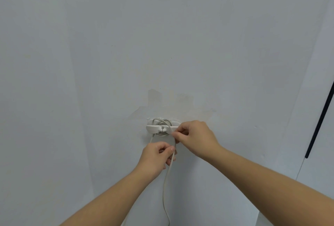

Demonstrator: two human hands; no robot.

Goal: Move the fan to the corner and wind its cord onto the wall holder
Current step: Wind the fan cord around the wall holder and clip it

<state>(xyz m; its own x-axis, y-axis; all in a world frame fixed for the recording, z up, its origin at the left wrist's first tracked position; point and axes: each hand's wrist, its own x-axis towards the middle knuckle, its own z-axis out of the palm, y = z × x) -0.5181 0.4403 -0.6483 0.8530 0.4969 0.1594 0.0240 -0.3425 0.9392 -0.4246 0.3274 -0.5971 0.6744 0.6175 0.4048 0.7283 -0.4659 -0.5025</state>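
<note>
A white wall holder [155,128] is stuck to the pale wall at centre, with several turns of grey-white cord wound behind its front bar. The cord [166,186] drops from the holder in a long line toward the bottom edge. My left hand [155,157] pinches the cord just below the holder. My right hand [195,137] pinches the cord at the holder's right end, its fingertips touching the bar. The fan is out of view.
A patch of peeled paint [162,103] marks the wall above the holder. A dark thin pole [320,121] leans along the right edge, with a thin pale line running down below it. The wall corner lies at the right.
</note>
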